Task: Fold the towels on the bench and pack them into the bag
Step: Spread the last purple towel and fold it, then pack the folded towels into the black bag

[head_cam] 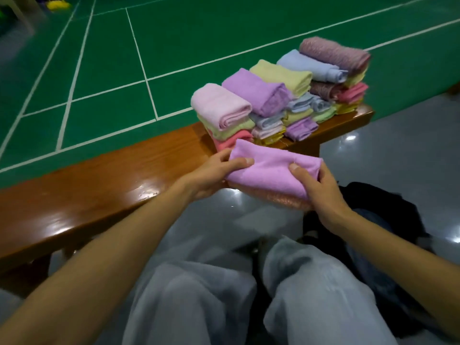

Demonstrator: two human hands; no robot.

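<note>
Purple towel (271, 170) pinched by left hand (214, 175) & right hand (321, 192); no labels legible.

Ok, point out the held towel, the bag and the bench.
held towel (271, 170), head view, middle of its purple top face.
bag (388, 210), head view, dark fabric right of the right hand.
bench (99, 185), head view, bare glossy top.

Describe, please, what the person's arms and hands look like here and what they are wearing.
Both forearms are bare, with no sleeves in view. The left hand and right hand wear no gloves, rings, watch or bracelets. Fingernails are short and unpainted. Loose, light grey trousers cover the legs.
</note>
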